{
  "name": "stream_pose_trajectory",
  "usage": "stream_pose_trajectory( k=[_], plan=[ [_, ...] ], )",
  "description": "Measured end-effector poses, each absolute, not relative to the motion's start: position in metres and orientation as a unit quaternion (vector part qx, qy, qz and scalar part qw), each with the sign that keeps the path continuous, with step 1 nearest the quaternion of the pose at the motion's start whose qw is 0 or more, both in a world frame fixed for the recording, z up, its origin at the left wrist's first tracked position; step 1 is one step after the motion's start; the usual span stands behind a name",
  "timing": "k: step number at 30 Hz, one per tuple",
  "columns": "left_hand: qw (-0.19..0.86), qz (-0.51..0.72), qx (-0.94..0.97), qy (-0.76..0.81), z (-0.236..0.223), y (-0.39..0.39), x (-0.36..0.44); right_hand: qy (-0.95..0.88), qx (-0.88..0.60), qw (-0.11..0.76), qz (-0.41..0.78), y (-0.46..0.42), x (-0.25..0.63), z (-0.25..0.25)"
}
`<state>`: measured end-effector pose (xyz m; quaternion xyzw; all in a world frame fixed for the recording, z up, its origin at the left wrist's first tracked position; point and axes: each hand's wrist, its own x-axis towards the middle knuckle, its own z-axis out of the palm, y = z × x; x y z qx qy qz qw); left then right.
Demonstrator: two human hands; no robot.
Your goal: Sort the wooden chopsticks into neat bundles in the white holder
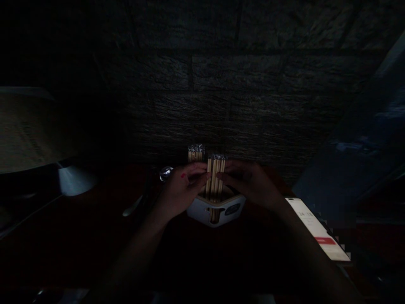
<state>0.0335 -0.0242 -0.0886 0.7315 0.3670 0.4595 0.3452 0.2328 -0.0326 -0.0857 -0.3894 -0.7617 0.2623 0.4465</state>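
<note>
In the dim light both hands meet around an upright bundle of wooden chopsticks [214,179] with shiny clear wrapping at the top. My left hand [186,183] grips its left side, thumb in front. From the right, my right hand [249,181] holds the bundle with thumb and fingers. The lower ends stand inside a pale open holder [201,215], showing through a cut-out in its front. A second wrapped bundle [196,154] rises behind my left hand; its lower part is hidden.
A lit phone [316,228] lies to the right, near my right forearm. On the left are a spoon [132,207], a small shiny object [166,173] and a pale cup-like shape [76,180]. A rough block wall [234,105] stands close behind the dark reddish table [104,223].
</note>
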Motion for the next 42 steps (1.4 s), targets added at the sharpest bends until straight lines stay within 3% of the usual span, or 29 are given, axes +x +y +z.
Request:
stream_pose_trajectory(
  k=[15,20,24,28,34,42],
  plan=[
    [0.391,0.398,0.754,0.347,-0.077,-0.030,0.029,-0.762,-0.374,0.442,0.289,-0.033,0.233,-0.082],
    [0.375,0.385,0.773,0.337,-0.074,-0.027,0.031,-0.694,-0.372,0.513,0.342,-0.038,0.241,-0.083],
    [0.380,0.384,0.766,0.348,-0.073,-0.026,0.029,-0.681,-0.377,0.568,0.269,-0.044,0.242,-0.082],
    [0.374,0.395,0.766,0.342,-0.070,-0.028,0.028,-0.726,-0.400,0.532,0.174,-0.050,0.239,-0.077],
    [0.349,0.388,0.801,0.293,-0.065,-0.033,0.029,-0.755,-0.369,0.505,0.198,-0.053,0.232,-0.073],
    [0.406,0.417,0.753,0.308,-0.072,-0.026,0.033,-0.683,-0.390,0.568,0.243,-0.056,0.240,-0.064]
  ],
)
